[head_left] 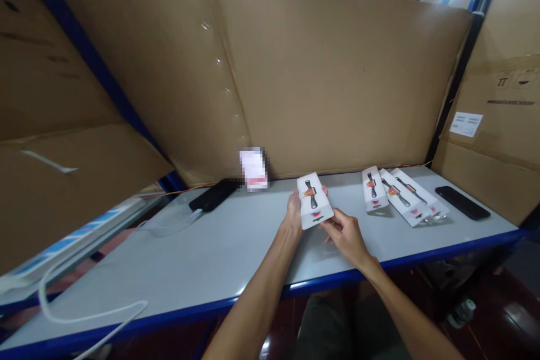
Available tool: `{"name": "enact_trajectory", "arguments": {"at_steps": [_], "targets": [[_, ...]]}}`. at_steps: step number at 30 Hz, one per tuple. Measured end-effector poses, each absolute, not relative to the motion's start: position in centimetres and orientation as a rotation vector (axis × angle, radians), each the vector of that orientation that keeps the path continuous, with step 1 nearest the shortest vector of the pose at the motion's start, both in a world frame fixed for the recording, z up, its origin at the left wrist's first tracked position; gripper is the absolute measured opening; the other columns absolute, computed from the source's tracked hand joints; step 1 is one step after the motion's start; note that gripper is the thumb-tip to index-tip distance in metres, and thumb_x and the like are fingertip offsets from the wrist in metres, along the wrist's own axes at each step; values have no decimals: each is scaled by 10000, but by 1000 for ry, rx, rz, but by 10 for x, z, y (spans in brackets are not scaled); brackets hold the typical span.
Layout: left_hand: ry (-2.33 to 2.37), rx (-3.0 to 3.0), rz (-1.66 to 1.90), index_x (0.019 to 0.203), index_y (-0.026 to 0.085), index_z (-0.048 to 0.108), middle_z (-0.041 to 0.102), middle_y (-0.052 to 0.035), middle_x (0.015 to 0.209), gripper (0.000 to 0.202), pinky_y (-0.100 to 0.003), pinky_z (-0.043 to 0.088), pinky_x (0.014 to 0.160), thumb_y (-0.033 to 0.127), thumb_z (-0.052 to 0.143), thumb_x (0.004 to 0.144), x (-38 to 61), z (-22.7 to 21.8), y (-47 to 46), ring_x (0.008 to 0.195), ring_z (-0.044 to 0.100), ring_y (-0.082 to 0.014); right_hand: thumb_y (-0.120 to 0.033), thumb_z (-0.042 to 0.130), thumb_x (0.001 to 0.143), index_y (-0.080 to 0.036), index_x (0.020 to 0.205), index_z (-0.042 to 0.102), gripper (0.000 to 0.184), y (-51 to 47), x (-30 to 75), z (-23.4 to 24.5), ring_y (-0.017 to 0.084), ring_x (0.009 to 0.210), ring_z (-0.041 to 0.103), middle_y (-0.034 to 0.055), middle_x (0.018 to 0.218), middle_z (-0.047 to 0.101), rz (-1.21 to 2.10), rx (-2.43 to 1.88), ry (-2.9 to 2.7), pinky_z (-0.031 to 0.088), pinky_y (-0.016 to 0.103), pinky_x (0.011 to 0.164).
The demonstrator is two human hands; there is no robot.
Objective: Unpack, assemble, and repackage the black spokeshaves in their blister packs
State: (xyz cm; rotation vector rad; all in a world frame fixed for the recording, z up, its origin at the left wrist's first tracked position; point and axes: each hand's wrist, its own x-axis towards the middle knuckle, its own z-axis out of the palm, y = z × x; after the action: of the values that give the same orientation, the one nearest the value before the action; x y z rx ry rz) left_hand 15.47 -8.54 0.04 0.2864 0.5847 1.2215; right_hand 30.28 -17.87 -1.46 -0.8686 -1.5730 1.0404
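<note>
I hold a small white product box (313, 200) with a dark tool printed on it above the grey shelf (202, 259). My left hand (294, 208) grips its left side, fingers wrapped behind it. My right hand (345, 234) pinches its lower right corner. Three more white boxes of the same kind (399, 194) lie side by side on the shelf to the right.
A black phone (462, 202) lies at the far right of the shelf. A black device (214, 195) with a white cable (93, 315) sits at the back left. A small blurred card (253, 169) leans on the cardboard back wall (320, 79). Cardboard cartons flank both sides.
</note>
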Motion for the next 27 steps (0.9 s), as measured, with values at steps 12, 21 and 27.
{"name": "enact_trajectory", "arguments": {"at_steps": [12, 21, 27], "targets": [[569, 235, 1239, 1243, 111, 589, 723, -114, 907, 469, -389, 578, 701, 436, 345, 1010, 154, -6, -77, 734, 707, -213, -346, 731, 817, -217, 1129, 566, 375, -182, 304, -19, 140, 593, 637, 35, 982, 704, 866, -915, -1508, 539, 275, 538], [647, 246, 1083, 1186, 93, 618, 709, -151, 996, 570, -442, 580, 742, 549, 329, 1002, 145, -8, -77, 860, 702, -258, -169, 700, 861, -222, 875, 734, 65, -190, 307, -22, 230, 1001, 600, 86, 1077, 648, -39, -833, -1878, 544, 372, 843], [679, 288, 1008, 1207, 155, 614, 660, -82, 1150, 435, -406, 568, 821, 502, 560, 950, 145, -14, -75, 958, 661, -216, -115, 714, 830, -206, 843, 702, 92, -186, 306, -21, 209, 881, 595, 44, 904, 684, 33, -765, -1982, 525, 375, 850]]}}
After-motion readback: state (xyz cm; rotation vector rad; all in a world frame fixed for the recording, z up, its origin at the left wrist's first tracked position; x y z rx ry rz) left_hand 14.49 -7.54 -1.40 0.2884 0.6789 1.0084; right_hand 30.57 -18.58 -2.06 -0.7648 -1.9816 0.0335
